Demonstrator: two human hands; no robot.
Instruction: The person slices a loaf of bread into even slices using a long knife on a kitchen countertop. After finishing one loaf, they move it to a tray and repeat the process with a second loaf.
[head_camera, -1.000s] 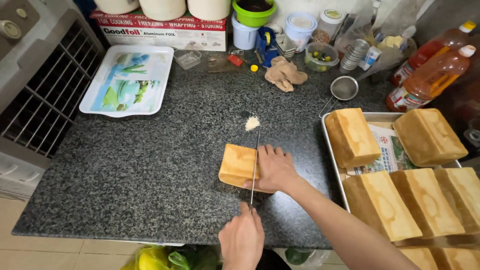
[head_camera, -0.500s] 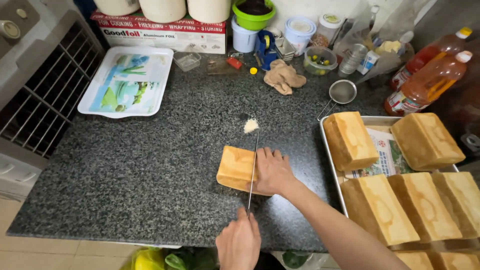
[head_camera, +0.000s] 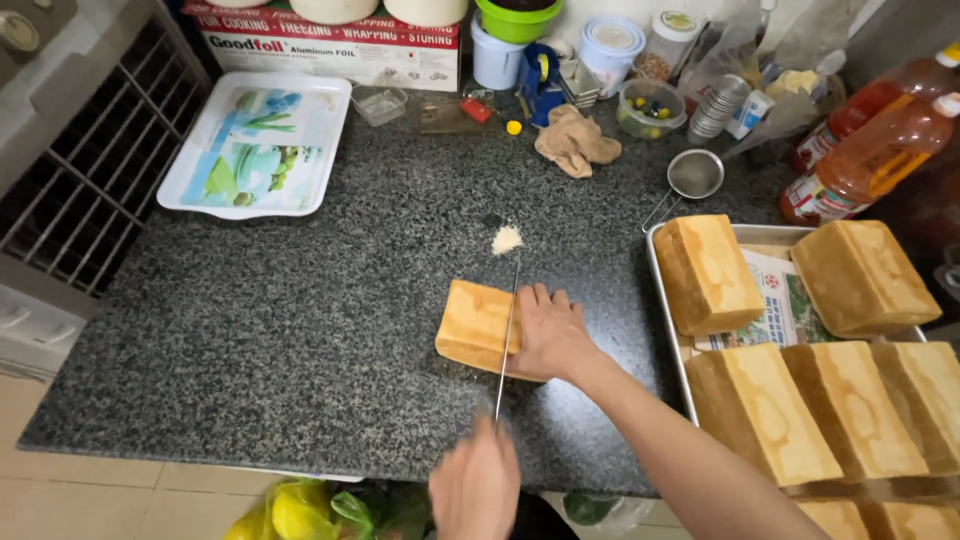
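Right hand (head_camera: 548, 330): flat, palm down, fingers together and pointing toward the tabletop's far edge.
Right arm: bare forearm reaching in diagonally from the near right corner.
Left hand (head_camera: 478, 490): closed in a grip at the near edge, knuckles up.

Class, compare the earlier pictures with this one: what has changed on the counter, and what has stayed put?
Little changed. The left hand keeps the long thin knife in the golden rectangular loaf, drawn slightly back. The right hand still presses the loaf. The crumb pile and metal tray stayed.
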